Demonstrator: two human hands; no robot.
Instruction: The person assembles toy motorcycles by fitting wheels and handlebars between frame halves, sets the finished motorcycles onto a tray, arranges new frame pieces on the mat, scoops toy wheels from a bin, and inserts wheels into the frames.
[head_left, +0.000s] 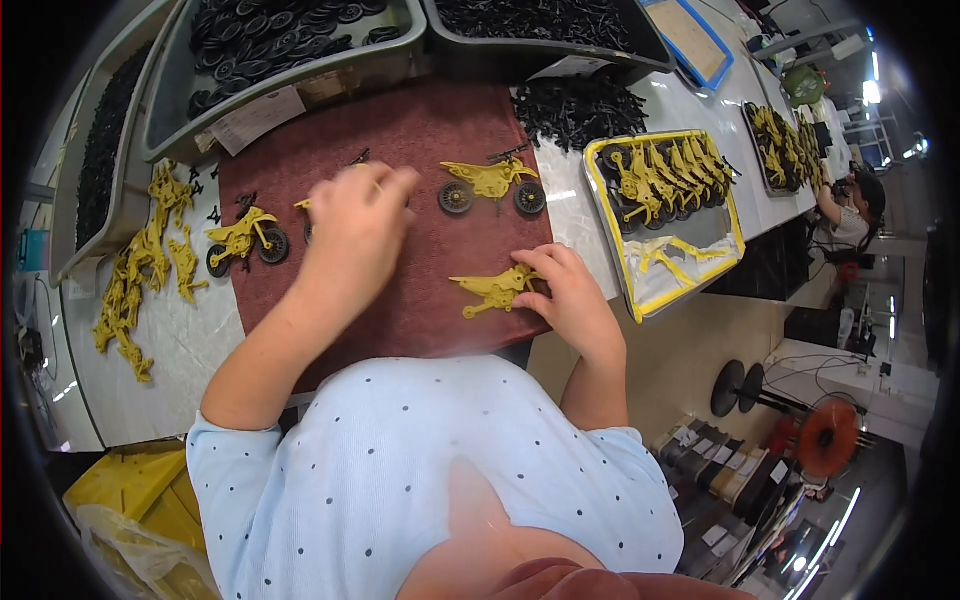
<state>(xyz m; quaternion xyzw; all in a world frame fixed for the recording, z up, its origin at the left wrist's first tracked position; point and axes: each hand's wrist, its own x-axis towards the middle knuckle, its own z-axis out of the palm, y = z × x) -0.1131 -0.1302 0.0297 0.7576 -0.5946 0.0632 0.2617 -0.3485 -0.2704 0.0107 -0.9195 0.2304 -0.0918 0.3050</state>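
My left hand (355, 225) is over the dark red mat (420, 150), blurred, fingers curled on a small yellow toy motorcycle part whose tip pokes out at its left. My right hand (570, 290) pinches a yellow motorcycle frame (495, 290) without wheels, lying flat on the mat's near edge. A finished yellow toy motorcycle (490, 182) with black wheels stands farther back on the mat. Another finished motorcycle (245, 240) sits at the mat's left edge.
A pile of bare yellow frames (140, 275) lies on the white table at left. Grey bins (290, 60) of black wheels and parts line the back. A yellow-rimmed tray (680, 250) at right holds several assembled motorcycles. Another person (850, 205) works far right.
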